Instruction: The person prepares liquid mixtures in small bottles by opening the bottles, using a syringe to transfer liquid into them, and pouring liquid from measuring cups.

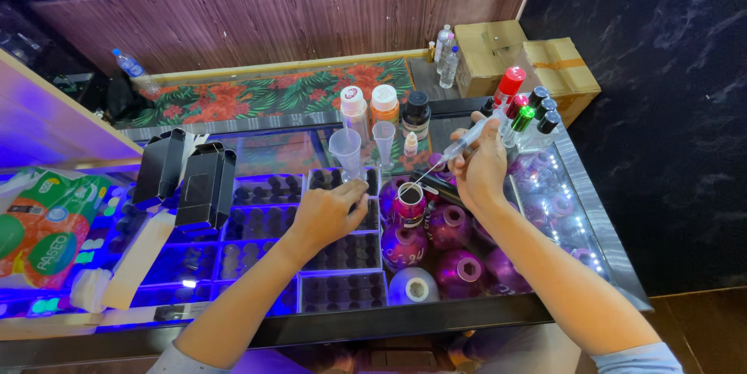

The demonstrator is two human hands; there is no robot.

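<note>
Forearms are extending over a glossy glass counter (599,210) lit blue. Left hand (325,214) is resting on the glass, fingers curled loosely, gripping nothing visible. Right hand (478,168) is pinching a clear plastic syringe (465,140), its thin needle slanting into a small round red-labelled bottle (409,204). Beyond, two clear plastic funnels (346,150) are standing upright.

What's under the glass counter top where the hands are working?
Under the glass counter top: trays of small dark bottles and round purple bottles. The left hand and right hand cover some.
</note>
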